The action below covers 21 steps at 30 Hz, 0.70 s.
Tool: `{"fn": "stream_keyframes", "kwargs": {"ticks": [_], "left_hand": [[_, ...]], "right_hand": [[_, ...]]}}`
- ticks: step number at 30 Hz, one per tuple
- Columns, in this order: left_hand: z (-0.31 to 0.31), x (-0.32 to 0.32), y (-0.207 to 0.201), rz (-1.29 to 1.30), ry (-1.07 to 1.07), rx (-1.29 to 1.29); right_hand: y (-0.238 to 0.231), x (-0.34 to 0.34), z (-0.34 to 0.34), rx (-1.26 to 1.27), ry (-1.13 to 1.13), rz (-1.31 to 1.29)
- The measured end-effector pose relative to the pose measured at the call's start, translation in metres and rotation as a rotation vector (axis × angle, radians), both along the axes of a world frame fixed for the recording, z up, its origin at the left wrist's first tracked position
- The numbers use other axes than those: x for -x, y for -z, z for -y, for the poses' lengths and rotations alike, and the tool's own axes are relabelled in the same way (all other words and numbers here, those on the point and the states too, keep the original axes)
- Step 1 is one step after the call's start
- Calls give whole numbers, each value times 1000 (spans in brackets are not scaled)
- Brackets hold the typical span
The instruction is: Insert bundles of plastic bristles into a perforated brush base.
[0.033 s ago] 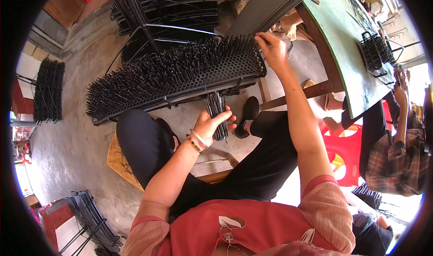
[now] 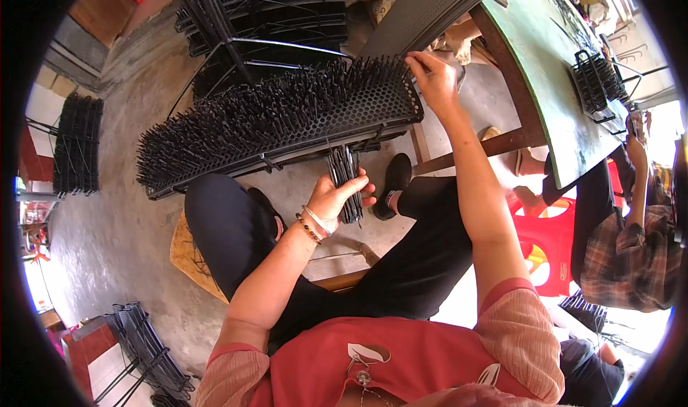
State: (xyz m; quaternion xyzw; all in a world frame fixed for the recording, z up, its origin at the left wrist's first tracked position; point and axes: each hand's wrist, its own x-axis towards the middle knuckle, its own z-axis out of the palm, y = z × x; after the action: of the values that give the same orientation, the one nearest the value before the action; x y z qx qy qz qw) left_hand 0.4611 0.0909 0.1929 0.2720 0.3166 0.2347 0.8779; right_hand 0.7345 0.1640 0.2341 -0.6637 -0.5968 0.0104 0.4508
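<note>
A long black perforated rack [image 2: 380,111] lies across in front of my knees. Thin black rods [image 2: 244,113] stand densely in its holes, while a strip of holes along the near right side is bare. My left hand [image 2: 337,197] is wrapped round a bundle of similar thin black rods [image 2: 346,177], held upright just below the rack's near edge. At the far right corner of the rack, my right hand [image 2: 435,81] has thumb and index finger pinched together beside the last standing rods. Whatever is between those fingertips is too small to make out.
A green-topped table [image 2: 537,70] stands to the right, a wire rack [image 2: 600,84] on it. Grey perforated panels [image 2: 423,16] lean beside it. Another person in a plaid shirt [image 2: 623,256] sits near a red stool [image 2: 545,242]. More black racks [image 2: 77,145] stand at left.
</note>
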Motion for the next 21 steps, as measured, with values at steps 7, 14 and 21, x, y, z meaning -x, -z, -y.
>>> {"fn": "stream_keyframes", "kwargs": {"ticks": [7, 14, 21], "left_hand": [[1, -1, 0, -20, 35, 15], [-5, 2, -6, 25, -6, 30], [-7, 2, -6, 107, -124, 10]], "right_hand": [[16, 5, 3, -53, 136, 78], [-6, 14, 8, -145, 121, 96], [-25, 76, 51, 715, -606, -201]]}}
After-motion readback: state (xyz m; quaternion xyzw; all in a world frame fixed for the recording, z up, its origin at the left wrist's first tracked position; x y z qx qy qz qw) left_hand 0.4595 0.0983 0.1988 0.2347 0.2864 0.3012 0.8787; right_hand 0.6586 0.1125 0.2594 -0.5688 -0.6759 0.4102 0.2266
